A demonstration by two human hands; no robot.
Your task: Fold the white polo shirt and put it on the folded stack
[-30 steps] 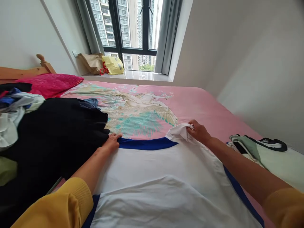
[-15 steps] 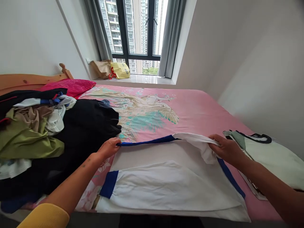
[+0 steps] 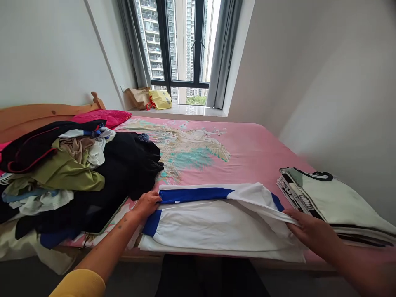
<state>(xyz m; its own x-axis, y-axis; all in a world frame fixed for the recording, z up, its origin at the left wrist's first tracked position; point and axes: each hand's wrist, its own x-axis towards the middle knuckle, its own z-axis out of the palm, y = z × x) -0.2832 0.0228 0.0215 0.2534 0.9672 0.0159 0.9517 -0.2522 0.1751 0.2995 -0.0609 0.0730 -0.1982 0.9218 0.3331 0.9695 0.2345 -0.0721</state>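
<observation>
A white long-sleeved shirt (image 3: pixel 222 231) with blue trim lies partly folded along the bed's near edge. At its left end my left hand (image 3: pixel 148 204) pinches the blue band, beside the blue cuff. My right hand (image 3: pixel 306 225) grips the white cloth at the other end and holds it slightly raised, so a slanting fold runs towards the middle. The blue band lies flat across the shirt between my hands. Fabric hides parts of my fingertips.
Left of the shirt is a heap of loose clothes, with black garments (image 3: pixel 130 165) and an olive one (image 3: pixel 71 173). A stack of folded clothes (image 3: pixel 343 198) sits at right by the wall. Pink bedding (image 3: pixel 247 152) stretches behind; paper bags (image 3: pixel 161 100) stand on the windowsill.
The shirt's far edge has been folded over towards me, so the blue band now lies flat on it. My right hand has come lower and nearer, still gripping the cloth.
</observation>
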